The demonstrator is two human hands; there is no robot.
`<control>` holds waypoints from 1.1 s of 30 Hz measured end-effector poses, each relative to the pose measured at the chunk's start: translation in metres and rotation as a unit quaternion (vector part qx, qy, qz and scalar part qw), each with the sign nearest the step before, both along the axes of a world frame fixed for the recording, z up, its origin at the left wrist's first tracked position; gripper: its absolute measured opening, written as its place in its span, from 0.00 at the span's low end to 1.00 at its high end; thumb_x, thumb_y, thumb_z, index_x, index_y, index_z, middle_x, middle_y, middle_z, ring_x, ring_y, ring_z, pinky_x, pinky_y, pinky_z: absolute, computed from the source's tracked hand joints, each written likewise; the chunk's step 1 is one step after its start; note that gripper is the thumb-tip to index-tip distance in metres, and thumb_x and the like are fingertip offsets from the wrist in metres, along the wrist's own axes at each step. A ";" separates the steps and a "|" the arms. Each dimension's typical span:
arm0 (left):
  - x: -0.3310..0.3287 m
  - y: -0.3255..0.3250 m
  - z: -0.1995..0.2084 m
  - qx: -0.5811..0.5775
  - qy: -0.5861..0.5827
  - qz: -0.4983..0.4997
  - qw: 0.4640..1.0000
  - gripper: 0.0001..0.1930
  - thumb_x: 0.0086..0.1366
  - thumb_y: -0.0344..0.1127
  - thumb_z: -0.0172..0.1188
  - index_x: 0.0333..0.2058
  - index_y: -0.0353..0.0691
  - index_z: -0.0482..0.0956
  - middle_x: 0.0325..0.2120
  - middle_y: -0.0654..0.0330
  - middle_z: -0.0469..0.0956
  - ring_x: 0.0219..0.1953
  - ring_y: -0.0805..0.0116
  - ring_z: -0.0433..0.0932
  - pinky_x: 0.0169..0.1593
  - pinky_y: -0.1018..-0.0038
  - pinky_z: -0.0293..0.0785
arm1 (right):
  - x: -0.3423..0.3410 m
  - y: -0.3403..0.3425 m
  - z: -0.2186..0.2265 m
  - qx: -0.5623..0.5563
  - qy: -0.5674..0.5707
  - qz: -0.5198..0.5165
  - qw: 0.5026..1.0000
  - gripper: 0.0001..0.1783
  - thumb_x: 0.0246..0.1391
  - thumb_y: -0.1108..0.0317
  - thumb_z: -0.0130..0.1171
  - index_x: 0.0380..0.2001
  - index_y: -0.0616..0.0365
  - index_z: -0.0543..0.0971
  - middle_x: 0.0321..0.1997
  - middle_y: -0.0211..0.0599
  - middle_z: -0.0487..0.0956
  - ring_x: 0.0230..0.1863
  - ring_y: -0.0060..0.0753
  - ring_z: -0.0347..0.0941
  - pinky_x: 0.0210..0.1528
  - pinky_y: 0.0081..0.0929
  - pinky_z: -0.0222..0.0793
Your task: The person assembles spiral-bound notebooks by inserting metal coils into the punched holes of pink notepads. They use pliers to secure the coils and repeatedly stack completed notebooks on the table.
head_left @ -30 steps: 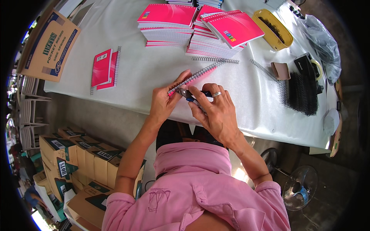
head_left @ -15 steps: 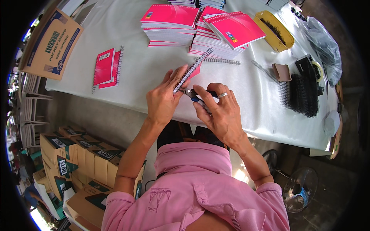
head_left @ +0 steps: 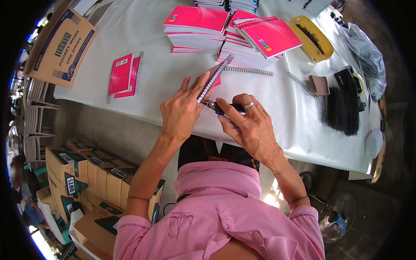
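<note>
My left hand [head_left: 184, 106] grips a small spiral notebook [head_left: 212, 81], tilted so its coil edge faces up and toward the right. A bit of its pink cover shows behind the coil. In my right hand [head_left: 249, 123] are pliers [head_left: 212, 105] with dark blue handles. Their jaws touch or nearly touch the lower end of the coil; whether they bite the wire I cannot tell. A loose wire coil [head_left: 249, 70] lies on the table just beyond the notebook.
Stacks of pink notebooks [head_left: 197, 19] stand at the back, beside a yellow tray [head_left: 323, 54] of dark bits. Two bound notebooks [head_left: 121, 76] lie left. Black coils [head_left: 344, 112], a brown block [head_left: 319, 85] and a tape dispenser [head_left: 346, 78] lie right. A carton [head_left: 65, 47] stands far left.
The pliers have turned flatter, and their handles look closer together. The notebook's coil stands slightly steeper. My hands stay near the same spot; the whole view has shifted a little.
</note>
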State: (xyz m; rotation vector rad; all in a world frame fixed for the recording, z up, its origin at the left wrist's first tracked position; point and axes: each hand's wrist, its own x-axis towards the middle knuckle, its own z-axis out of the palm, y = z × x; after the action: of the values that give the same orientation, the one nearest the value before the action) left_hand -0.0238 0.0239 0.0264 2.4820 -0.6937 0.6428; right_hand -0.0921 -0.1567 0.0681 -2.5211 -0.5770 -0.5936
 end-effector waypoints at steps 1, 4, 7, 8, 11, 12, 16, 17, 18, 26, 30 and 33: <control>0.000 0.001 0.000 0.007 0.004 -0.002 1.000 0.30 0.59 0.40 0.68 0.61 0.56 0.73 0.41 0.63 0.84 0.48 0.55 0.83 0.32 0.67 0.80 | 0.001 -0.001 -0.001 0.064 0.070 0.021 0.995 0.18 0.56 0.65 0.64 0.49 0.54 0.80 0.35 0.41 0.74 0.33 0.39 0.73 0.34 0.33 0.72; 0.001 0.002 -0.002 0.010 -0.013 0.002 1.000 0.29 0.60 0.41 0.67 0.61 0.56 0.73 0.39 0.64 0.85 0.47 0.56 0.83 0.31 0.68 0.79 | 0.009 -0.008 0.002 0.259 0.319 0.082 0.908 0.13 0.60 0.67 0.59 0.47 0.59 0.79 0.31 0.46 0.76 0.29 0.40 0.75 0.30 0.33 0.71; -0.001 0.001 0.001 0.006 -0.019 0.026 0.999 0.26 0.60 0.41 0.68 0.58 0.56 0.76 0.39 0.58 0.85 0.45 0.58 0.84 0.33 0.68 0.80 | 0.026 -0.020 0.020 0.325 0.468 0.115 0.814 0.12 0.63 0.69 0.56 0.46 0.65 0.78 0.31 0.47 0.78 0.28 0.37 0.74 0.30 0.30 0.71; -0.002 0.002 0.003 0.004 -0.017 0.038 0.999 0.25 0.60 0.40 0.68 0.57 0.56 0.78 0.39 0.56 0.84 0.45 0.59 0.84 0.35 0.68 0.80 | 0.026 -0.020 0.023 0.270 0.409 0.112 0.864 0.13 0.64 0.69 0.55 0.46 0.67 0.78 0.33 0.44 0.78 0.30 0.33 0.73 0.32 0.28 0.71; 0.005 0.014 0.011 -0.026 -0.039 0.029 0.999 0.24 0.60 0.41 0.68 0.56 0.56 0.79 0.39 0.55 0.85 0.44 0.60 0.85 0.35 0.69 0.80 | 0.033 -0.027 0.025 0.206 0.306 0.066 0.927 0.13 0.64 0.69 0.55 0.45 0.68 0.79 0.37 0.45 0.79 0.32 0.34 0.73 0.38 0.28 0.72; 0.009 0.025 0.011 -0.022 -0.043 0.050 0.998 0.23 0.61 0.41 0.68 0.56 0.55 0.79 0.42 0.57 0.84 0.43 0.60 0.85 0.35 0.69 0.80 | 0.039 -0.032 0.020 0.165 0.308 0.030 0.936 0.13 0.63 0.68 0.57 0.45 0.66 0.80 0.39 0.45 0.79 0.35 0.37 0.74 0.43 0.31 0.71; 0.033 0.085 0.020 -0.093 -0.061 0.112 0.987 0.27 0.60 0.46 0.67 0.59 0.61 0.76 0.46 0.68 0.84 0.48 0.61 0.83 0.40 0.70 0.80 | 0.055 -0.042 -0.029 -0.132 0.046 -0.031 0.990 0.15 0.58 0.65 0.63 0.47 0.56 0.79 0.48 0.43 0.76 0.51 0.43 0.73 0.58 0.45 0.64; 0.043 0.101 0.026 -0.116 -0.070 0.117 0.984 0.27 0.60 0.47 0.67 0.60 0.62 0.75 0.49 0.67 0.82 0.53 0.59 0.81 0.45 0.68 0.80 | 0.056 -0.040 -0.036 -0.132 0.043 -0.033 0.990 0.16 0.57 0.64 0.64 0.48 0.55 0.79 0.50 0.42 0.75 0.53 0.43 0.72 0.61 0.46 0.60; 0.053 0.119 0.027 -0.069 -0.087 0.138 0.984 0.28 0.60 0.48 0.66 0.60 0.62 0.74 0.52 0.65 0.80 0.55 0.57 0.78 0.49 0.66 0.78 | 0.058 -0.034 -0.040 -0.131 0.039 -0.030 0.990 0.18 0.56 0.62 0.64 0.49 0.53 0.79 0.52 0.41 0.74 0.56 0.42 0.70 0.64 0.48 0.56; 0.086 0.177 -0.005 0.167 0.120 0.133 0.970 0.42 0.58 0.50 0.66 0.70 0.56 0.59 0.70 0.64 0.58 0.73 0.49 0.48 0.69 0.43 0.50 | 0.056 -0.012 -0.011 -0.089 -0.017 -0.018 0.996 0.14 0.54 0.66 0.65 0.44 0.53 0.81 0.54 0.39 0.73 0.55 0.43 0.70 0.61 0.47 0.62; 0.101 0.097 0.035 0.042 -0.068 0.000 0.997 0.45 0.58 0.47 0.68 0.71 0.49 0.55 0.70 0.58 0.58 0.72 0.44 0.51 0.70 0.48 0.48 | 0.056 -0.017 -0.025 -0.071 0.024 -0.019 0.997 0.14 0.53 0.69 0.65 0.45 0.54 0.80 0.54 0.39 0.73 0.55 0.44 0.70 0.56 0.46 0.64; 0.134 0.023 0.054 0.076 -0.092 -0.078 0.990 0.42 0.60 0.51 0.65 0.70 0.47 0.58 0.70 0.60 0.59 0.72 0.49 0.52 0.70 0.49 0.49 | 0.058 -0.027 -0.062 -0.167 0.012 -0.065 0.984 0.16 0.55 0.69 0.62 0.48 0.54 0.78 0.53 0.39 0.74 0.54 0.45 0.70 0.53 0.42 0.65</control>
State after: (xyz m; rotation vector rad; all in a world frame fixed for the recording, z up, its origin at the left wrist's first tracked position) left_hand 0.1099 0.0472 0.0800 2.4935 -1.0319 0.7930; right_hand -0.0344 -0.1834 0.0058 -2.8950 -0.5426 -0.5491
